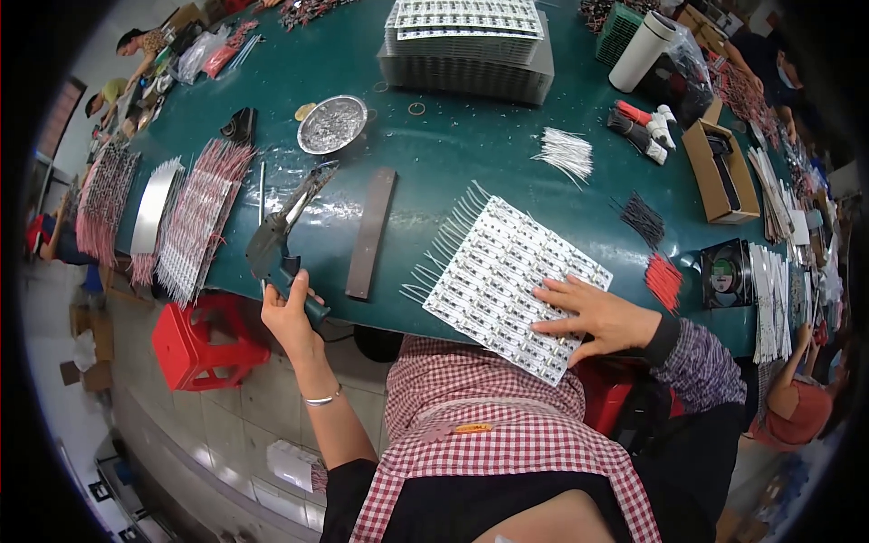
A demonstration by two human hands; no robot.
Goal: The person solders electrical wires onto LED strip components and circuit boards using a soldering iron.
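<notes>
A white circuit board panel (507, 281) with rows of small dark parts lies tilted on the table, its near corner over the edge. Thin white wires (448, 235) stick out along its left side. My right hand (602, 317) rests on the panel's right part, fingers spread. My left hand (291, 317) is closed at the table's front edge around the lower end of a dark gun-shaped tool (267, 240) with a green handle end; the fingers partly hide the grip. Between tool and panel lies a flat brown bar (371, 233).
On the green table (453, 145) stand a metal bowl (332, 125), a stack of panels (466, 54) and an open cardboard box (720, 172). White (566, 152), black (643, 220) and red wires (663, 281) lie to the right. Wired panels (204, 222) lie left, above a red stool (208, 342).
</notes>
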